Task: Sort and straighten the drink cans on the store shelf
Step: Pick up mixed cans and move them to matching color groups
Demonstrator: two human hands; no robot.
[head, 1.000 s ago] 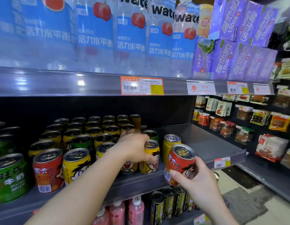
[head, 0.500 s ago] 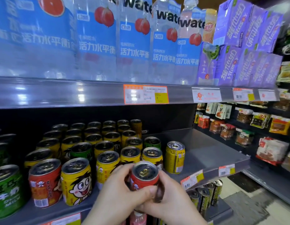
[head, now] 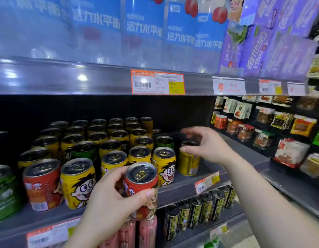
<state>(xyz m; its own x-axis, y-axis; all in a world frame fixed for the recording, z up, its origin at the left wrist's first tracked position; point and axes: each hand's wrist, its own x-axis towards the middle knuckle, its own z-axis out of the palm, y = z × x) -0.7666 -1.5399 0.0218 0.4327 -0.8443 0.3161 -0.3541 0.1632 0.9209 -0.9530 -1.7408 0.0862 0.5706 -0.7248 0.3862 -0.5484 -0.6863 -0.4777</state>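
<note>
the grey store shelf (head: 232,158) is filling the middle of the view, its right part lying bare, and rows of yellow cans (head: 117,138) are standing upright on its left and middle, running back into the dark. up front a red can (head: 42,183) is standing on the shelf beside a yellow cartoon-face can (head: 78,183), with a green can (head: 3,192) sitting at the far left edge. the left hand (head: 108,204) is gripping another red can (head: 141,188), thumb across its front and fingers curling behind, holding it upright just in front of the shelf edge, off the shelf. the right hand (head: 207,144) is reaching in over the lone yellow can (head: 188,160) at the right end of the group, thumb touching its rim, fingers spreading half-curled above the lid; they are blurring, so whether it is truly gripping is not something i can tell. that yellow can is standing apart from the rows, label side turned away. a small green can (head: 165,142) is sitting just behind the front yellow row.
</note>
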